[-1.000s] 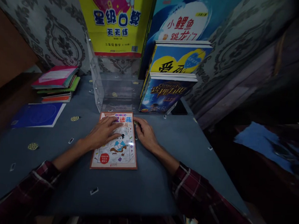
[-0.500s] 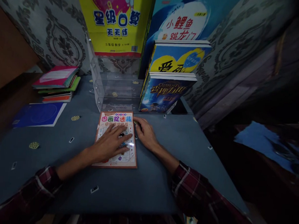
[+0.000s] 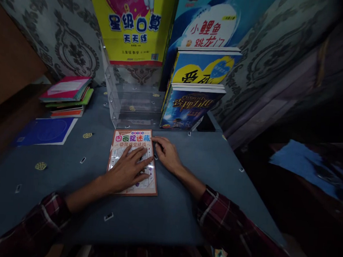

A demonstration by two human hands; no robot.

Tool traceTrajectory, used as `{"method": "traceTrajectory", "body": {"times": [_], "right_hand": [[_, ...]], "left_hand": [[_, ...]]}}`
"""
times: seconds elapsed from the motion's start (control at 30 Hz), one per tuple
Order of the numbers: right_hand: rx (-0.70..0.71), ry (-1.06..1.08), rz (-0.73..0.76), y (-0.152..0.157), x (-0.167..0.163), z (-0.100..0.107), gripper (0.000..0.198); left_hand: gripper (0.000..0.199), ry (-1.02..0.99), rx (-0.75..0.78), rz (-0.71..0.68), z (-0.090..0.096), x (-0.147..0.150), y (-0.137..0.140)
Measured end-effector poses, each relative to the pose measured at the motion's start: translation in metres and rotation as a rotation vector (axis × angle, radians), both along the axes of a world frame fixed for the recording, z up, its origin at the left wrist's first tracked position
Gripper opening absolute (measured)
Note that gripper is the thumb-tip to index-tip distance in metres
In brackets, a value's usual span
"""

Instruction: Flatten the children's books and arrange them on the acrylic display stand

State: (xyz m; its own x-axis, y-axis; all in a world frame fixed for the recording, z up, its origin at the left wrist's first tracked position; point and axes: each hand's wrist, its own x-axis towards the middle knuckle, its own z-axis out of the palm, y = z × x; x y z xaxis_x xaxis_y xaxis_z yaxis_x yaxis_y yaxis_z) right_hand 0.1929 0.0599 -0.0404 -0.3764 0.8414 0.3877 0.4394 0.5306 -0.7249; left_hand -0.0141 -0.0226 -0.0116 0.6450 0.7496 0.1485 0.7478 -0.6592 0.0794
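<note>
A thin picture book (image 3: 132, 143) with an orange border and colourful Chinese lettering lies flat on the table, in front of a clear tiered rack. My left hand (image 3: 129, 170) rests flat on its cover with the fingers spread, hiding much of the middle. At the book's upper right edge is my right hand (image 3: 168, 155), its index fingertip touching the corner and its thumb bent beneath; the other fingers are largely hidden.
The clear rack (image 3: 113, 97) holds a yellow workbook (image 3: 133, 44), a teal book (image 3: 209, 24), a yellow-and-blue book (image 3: 204, 66) and a dark blue book (image 3: 190, 108). At left are stacked books (image 3: 65, 89) and a blue booklet (image 3: 45, 130). A dark flat object (image 3: 206, 123) lies beside the rack.
The book and my left hand have shifted slightly toward me, uncovering more of the title. My right hand stays near the same edge, its index finger a little lower.
</note>
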Motion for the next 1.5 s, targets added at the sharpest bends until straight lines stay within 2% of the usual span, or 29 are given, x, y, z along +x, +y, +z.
{"method": "traceTrajectory", "body": {"times": [0.43, 0.67, 0.93, 1.13, 1.33, 1.5], "right_hand": [[0.043, -0.068, 0.127, -0.003, -0.001, 0.004, 0.044], [0.031, -0.066, 0.118, -0.003, -0.002, 0.004, 0.042], [0.022, -0.018, 0.111, -0.003, -0.003, 0.004, 0.046], [0.016, -0.004, 0.114, -0.002, -0.003, 0.002, 0.043], [-0.008, 0.005, 0.120, 0.000, -0.003, -0.001, 0.042], [-0.048, 0.030, 0.120, 0.000, -0.003, -0.002, 0.046]], "left_hand": [[0.051, -0.043, -0.034, -0.020, 0.001, -0.024, 0.000], [0.049, -0.025, -0.037, -0.034, 0.005, -0.026, 0.003], [0.048, -0.001, -0.055, 0.062, 0.009, -0.020, 0.050], [0.052, 0.026, -0.039, 0.043, 0.010, -0.010, 0.075], [0.051, 0.028, -0.041, 0.079, 0.008, -0.007, 0.076], [0.052, 0.043, -0.067, 0.098, 0.009, -0.004, 0.063]]}}
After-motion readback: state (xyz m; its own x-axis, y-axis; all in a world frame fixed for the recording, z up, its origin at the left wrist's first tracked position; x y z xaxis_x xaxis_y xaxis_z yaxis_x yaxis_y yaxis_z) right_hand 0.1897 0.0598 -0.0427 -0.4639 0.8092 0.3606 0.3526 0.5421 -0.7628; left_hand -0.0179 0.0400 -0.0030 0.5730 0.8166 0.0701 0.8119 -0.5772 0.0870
